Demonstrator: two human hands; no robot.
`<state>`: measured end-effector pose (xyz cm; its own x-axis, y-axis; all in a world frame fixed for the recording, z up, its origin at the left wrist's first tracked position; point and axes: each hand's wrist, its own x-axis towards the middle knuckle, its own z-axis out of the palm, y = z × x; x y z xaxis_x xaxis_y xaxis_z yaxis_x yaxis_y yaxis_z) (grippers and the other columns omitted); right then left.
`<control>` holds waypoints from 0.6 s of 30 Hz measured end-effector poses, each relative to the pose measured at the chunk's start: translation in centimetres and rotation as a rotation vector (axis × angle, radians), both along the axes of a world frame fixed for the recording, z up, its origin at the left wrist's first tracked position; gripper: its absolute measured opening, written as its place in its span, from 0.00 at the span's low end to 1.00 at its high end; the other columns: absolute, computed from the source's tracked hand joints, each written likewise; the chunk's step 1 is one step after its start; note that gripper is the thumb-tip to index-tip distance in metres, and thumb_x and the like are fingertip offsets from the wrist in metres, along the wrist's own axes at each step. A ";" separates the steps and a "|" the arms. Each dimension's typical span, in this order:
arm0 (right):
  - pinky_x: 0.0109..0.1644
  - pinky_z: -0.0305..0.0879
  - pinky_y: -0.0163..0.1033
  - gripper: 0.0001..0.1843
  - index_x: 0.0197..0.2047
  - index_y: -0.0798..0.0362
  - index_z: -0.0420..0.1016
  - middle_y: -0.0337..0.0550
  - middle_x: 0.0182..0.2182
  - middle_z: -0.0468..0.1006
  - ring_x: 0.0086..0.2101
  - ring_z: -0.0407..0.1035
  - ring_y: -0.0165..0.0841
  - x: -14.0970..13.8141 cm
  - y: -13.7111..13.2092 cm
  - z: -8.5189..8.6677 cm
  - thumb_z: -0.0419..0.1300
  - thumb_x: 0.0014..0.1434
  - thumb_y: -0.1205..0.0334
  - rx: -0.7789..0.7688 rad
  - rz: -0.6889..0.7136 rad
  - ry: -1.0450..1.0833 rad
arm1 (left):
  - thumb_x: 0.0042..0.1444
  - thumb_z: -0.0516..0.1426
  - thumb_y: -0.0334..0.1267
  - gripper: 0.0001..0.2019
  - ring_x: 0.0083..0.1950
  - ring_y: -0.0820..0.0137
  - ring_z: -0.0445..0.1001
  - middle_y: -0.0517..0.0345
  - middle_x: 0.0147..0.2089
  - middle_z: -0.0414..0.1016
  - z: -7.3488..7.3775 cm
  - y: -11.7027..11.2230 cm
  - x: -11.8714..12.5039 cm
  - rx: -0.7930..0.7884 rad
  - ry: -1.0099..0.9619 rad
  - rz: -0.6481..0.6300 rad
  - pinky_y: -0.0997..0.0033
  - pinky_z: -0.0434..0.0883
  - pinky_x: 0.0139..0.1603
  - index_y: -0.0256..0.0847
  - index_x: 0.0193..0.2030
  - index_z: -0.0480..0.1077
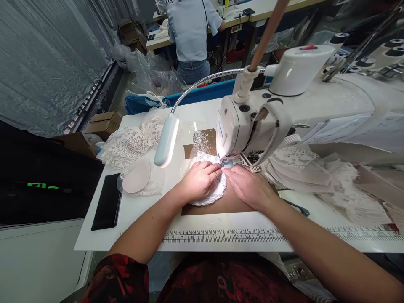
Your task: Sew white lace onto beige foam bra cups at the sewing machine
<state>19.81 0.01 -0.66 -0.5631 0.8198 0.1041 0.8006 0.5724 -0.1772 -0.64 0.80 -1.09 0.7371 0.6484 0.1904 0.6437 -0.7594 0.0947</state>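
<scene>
A round white lace cup piece (217, 192) with a frayed edge lies under the needle area of a white sewing machine (235, 122). My left hand (203, 179) rests over it, fingers bent and close together, holding the fabric down near the presser foot (224, 162). To the right, my right hand (248, 183) lies nearly flat, its fingers stretched toward the same spot and touching the edge of the piece. Beneath both hands is a brown sheet (236, 204) on the white table. My fingers partly cover the fabric at the needle.
White lace pieces (126, 145) and a beige round pad (136, 177) lie left, beside a black phone (107, 202). A lamp (167, 141) hangs over the table. Stacked lace (295, 168) and scissor-like black handles (299, 208) are right. A co-worker (191, 33) sits ahead.
</scene>
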 end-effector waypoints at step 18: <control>0.33 0.57 0.36 0.21 0.51 0.52 0.75 0.47 0.35 0.76 0.33 0.68 0.34 0.5 0.1 -0.8 0.46 0.61 0.67 -0.014 0.046 0.080 | 0.61 0.48 0.31 0.18 0.54 0.61 0.67 0.46 0.58 0.70 -0.1 0.2 -0.1 -0.032 -0.043 -0.001 0.58 0.66 0.52 0.34 0.56 0.67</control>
